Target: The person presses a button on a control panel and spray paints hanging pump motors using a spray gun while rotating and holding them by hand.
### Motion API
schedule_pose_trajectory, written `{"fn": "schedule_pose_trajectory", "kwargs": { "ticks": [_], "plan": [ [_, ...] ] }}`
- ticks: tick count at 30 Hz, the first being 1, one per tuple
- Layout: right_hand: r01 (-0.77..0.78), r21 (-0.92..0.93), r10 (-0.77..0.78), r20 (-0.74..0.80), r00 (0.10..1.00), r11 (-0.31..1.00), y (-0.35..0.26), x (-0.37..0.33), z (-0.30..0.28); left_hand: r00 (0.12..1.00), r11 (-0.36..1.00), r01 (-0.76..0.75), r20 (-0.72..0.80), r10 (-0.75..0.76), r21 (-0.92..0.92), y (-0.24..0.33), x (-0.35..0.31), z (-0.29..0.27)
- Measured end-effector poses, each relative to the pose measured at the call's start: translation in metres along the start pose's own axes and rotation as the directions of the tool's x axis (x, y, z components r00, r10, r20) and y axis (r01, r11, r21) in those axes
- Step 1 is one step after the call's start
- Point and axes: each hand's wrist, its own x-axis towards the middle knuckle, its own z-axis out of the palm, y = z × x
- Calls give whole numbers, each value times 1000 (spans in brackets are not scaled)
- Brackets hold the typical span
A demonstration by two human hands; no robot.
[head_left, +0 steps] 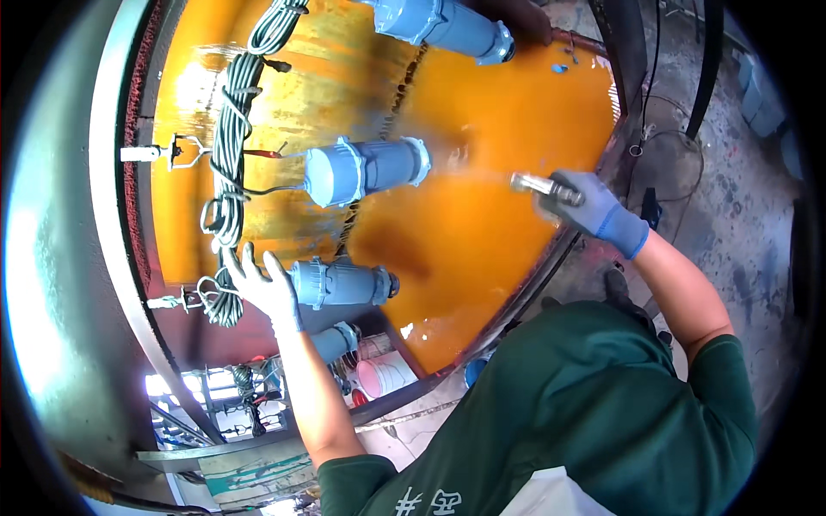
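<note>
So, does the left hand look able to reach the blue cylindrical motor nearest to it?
Probably yes. The pale-gloved left hand is close beside the blue cylindrical motor, and nothing visible stands between them; the coiled grey cable hangs on the hand's other side.

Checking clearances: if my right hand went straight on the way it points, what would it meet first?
With spray gun leading, the right hand would probably meet the second blue motor from the top; depth is unclear.
</note>
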Motion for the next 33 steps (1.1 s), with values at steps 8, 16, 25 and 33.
{"fn": "schedule_pose_trajectory", "kwargs": {
  "ticks": [8,16,25,33],
  "plan": [
    [59,27,-55,-116,992,998,-21,13,-10,842,800,272,-270,-467,-535,-3,8,2],
    [100,-127,-106,-39,994,987,-32,12,-12,919,777,336,5,-394,-532,-14,56,28],
    [148,-214,-84,280,956,966,-61,-2,-31,822,573,466,91,-562,-673,9,88,9],
    [122,21,-123,79,989,992,-73,-11,-37,972,879,99,-145,-187,-467,36,95,-17]
  ]
}}
